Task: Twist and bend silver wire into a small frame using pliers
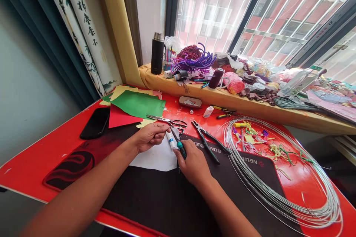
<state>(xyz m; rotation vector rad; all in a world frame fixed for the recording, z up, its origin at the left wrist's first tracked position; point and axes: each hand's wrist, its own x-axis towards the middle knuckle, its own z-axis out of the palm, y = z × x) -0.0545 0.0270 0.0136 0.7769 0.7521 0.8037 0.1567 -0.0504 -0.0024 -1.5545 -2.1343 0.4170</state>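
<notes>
Thin wire [179, 122] is pinched by the left hand [150, 136], a teal-handled tool [181, 149] gripped by the right hand [194, 163]; right of it, coiled wire [333, 200] seems unused.

The left forearm [96, 178], toward eight o'clock, and the right forearm [222, 198], toward five, were bare, rounded, and narrowed smoothly to the wrists. The left hand [150, 137] and right hand [192, 163] were likewise bare.

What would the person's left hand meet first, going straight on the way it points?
The left hand would probably meet the scissors first, at the handle end, though its height is unclear, so it might pass above them.
</notes>
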